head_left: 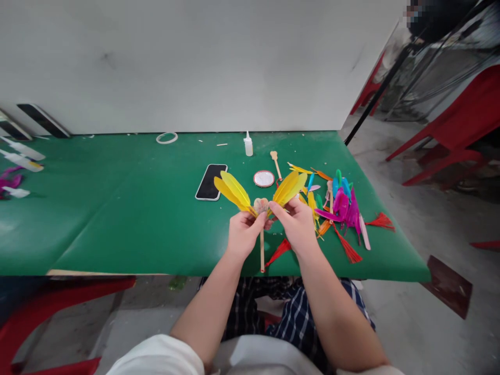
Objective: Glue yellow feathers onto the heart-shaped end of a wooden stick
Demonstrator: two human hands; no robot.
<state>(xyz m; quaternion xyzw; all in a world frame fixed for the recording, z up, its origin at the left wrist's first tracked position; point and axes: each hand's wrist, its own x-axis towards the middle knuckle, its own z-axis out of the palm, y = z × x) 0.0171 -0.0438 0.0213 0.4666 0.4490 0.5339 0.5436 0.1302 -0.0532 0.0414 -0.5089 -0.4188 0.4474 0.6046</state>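
Between my hands is a wooden stick with a rounded head (261, 205), its shaft (262, 252) pointing down towards me and a red tassel (278, 252) at its lower end. Yellow feathers (233, 191) fan out on its left side, and more yellow feathers (289, 188) on its right. My left hand (246, 233) is closed, pinching the stick's head and the base of the left feathers. With fingers closed, my right hand (296, 221) pinches the base of the right feathers beside the head. My fingers hide the exact joint between feathers and wood.
A phone (211, 182), a white oval piece with a red rim (263, 178) and a glue bottle (249, 145) lie or stand beyond my hands. Another wooden stick (276, 164) is near loose coloured feathers (341, 205). A tape ring (166, 138) lies on the green table (128, 208) by the wall.
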